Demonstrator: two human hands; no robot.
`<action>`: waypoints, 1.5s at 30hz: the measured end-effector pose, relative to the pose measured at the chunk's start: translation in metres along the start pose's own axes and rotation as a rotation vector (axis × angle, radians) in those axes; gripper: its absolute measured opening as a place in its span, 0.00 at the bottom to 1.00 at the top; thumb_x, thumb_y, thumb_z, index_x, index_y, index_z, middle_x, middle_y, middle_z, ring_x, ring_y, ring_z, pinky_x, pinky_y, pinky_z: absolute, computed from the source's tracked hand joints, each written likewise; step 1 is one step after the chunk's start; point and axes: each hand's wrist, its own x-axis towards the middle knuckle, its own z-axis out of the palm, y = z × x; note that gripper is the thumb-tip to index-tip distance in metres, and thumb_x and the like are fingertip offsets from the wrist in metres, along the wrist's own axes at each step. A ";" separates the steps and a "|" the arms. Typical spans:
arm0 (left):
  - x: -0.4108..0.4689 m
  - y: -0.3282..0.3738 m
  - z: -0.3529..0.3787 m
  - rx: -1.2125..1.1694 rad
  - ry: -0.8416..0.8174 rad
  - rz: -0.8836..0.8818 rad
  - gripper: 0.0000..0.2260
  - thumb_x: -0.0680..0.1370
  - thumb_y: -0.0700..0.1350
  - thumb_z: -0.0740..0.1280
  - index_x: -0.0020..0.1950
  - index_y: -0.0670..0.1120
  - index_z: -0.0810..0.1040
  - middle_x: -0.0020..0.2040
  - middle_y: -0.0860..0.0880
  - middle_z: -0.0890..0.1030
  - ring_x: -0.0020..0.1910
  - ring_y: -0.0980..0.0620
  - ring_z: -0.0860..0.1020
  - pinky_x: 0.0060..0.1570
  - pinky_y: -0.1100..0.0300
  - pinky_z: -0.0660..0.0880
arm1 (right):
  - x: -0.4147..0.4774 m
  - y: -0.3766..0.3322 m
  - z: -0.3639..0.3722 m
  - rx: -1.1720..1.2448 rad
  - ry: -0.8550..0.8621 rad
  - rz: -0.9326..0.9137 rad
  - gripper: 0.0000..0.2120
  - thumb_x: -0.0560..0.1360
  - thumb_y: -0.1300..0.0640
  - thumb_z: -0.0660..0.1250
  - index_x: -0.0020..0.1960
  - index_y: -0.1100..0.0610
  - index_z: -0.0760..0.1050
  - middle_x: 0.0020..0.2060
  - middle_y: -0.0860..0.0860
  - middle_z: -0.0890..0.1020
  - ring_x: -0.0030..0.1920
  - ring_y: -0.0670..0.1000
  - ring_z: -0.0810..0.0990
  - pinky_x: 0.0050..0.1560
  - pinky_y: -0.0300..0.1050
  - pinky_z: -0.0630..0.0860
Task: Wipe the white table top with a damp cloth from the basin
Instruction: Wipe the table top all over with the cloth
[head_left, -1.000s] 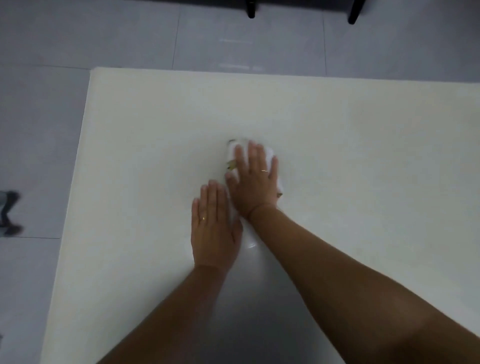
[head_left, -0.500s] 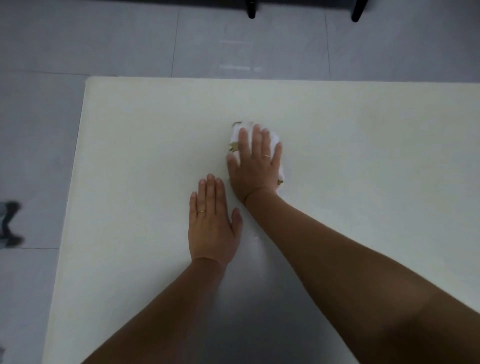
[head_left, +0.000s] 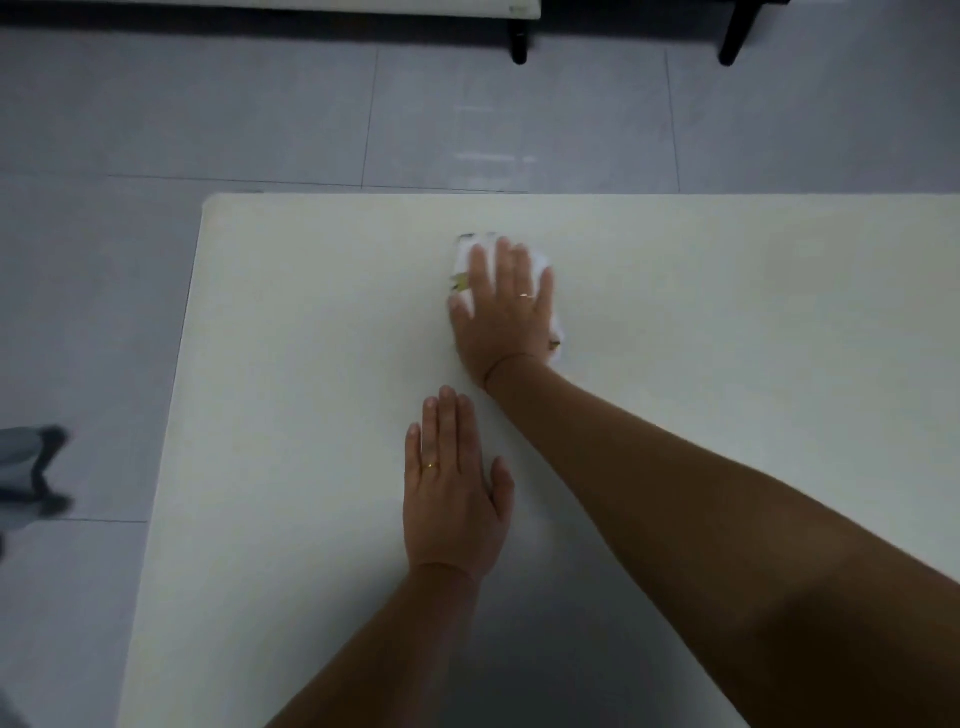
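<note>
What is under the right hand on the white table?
A white cloth lies under the right hand, pressed flat on the table. Only its edges show past the fingers and beside the wrist; the hand covers its middle, so its full shape cannot be seen.

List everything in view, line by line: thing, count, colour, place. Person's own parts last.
table top: 1, white, fills the lower frame
cloth: 1, white with yellowish print, on the table near its far edge, under the right hand
floor tiles: several, grey, beyond and left of the table
furniture legs: 2, black, top edge
blurred object: 1, grey, on the floor, left edge; unidentifiable
rings: 2, gold, one per hand
right hand: 1, flat, pressing the cloth
left hand: 1, flat on the table
</note>
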 end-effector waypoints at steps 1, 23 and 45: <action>0.000 0.000 0.000 -0.003 -0.003 -0.001 0.31 0.78 0.53 0.53 0.78 0.40 0.54 0.78 0.42 0.55 0.78 0.46 0.51 0.76 0.50 0.47 | 0.000 -0.001 -0.002 -0.012 -0.015 -0.117 0.29 0.80 0.44 0.47 0.77 0.53 0.44 0.78 0.55 0.47 0.77 0.56 0.45 0.73 0.60 0.39; 0.001 -0.001 0.001 -0.037 0.000 0.015 0.32 0.76 0.52 0.56 0.77 0.38 0.57 0.77 0.41 0.57 0.77 0.44 0.54 0.75 0.48 0.50 | 0.058 0.104 -0.033 -0.067 -0.019 -0.209 0.28 0.81 0.43 0.47 0.77 0.48 0.45 0.78 0.51 0.47 0.77 0.51 0.45 0.75 0.55 0.40; -0.018 0.040 -0.007 -0.030 0.059 -0.183 0.30 0.77 0.51 0.52 0.77 0.39 0.57 0.78 0.41 0.57 0.78 0.45 0.52 0.76 0.51 0.42 | 0.009 0.203 -0.033 0.005 0.004 0.090 0.26 0.82 0.46 0.43 0.78 0.50 0.43 0.78 0.52 0.45 0.77 0.53 0.43 0.75 0.56 0.40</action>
